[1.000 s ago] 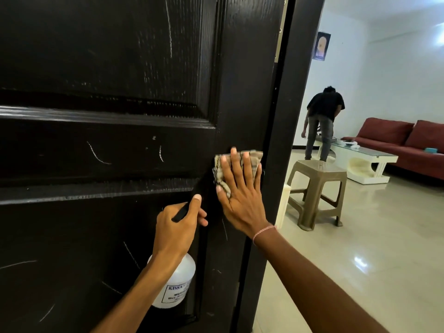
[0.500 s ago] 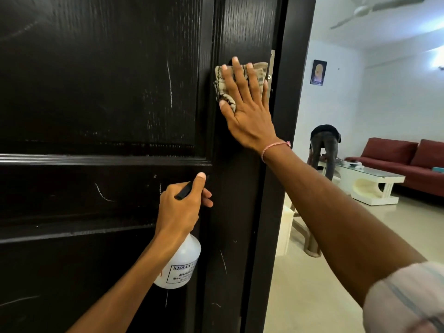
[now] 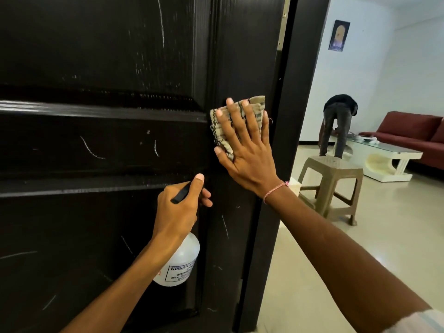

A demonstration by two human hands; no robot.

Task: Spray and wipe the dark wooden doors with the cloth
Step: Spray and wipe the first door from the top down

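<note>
- Your right hand (image 3: 247,150) lay flat on the door (image 3: 96,56), on the upright strip along its right edge, about level with the middle cross rail.
- Its grip was spread: fingers straight and fanned, pointing up and a little left, with the palm pressing the cloth (image 3: 258,103) against the wood. Nothing was pinched.
- The cloth sat bunched under your fingers and upper palm, its striped edges showing above the fingertips and beside the thumb.
- The strip's long axis ran straight up and down, so from the grip the wood to be wiped lay above and below the cloth. My judgement is that the next stroke had to follow that line, not cross it.
- Your right forearm reached in from the lower right, the wrist bent so the palm met the door squarely.
- Your left hand (image 3: 177,210) was just below and left of the right, apart from it. Its grip was curled round the head of the bottle (image 3: 182,263), thumb up along the top.
- The bottle hung below that fist, close to the lower panel. I could not tell which way the nozzle faced.
- The right hand was the one on the cloth, so wiping fell to it and spraying to the left.
- Far right, through the doorway, stood a stool (image 3: 331,171) and a person (image 3: 338,121) bent over a table (image 3: 384,155).
</note>
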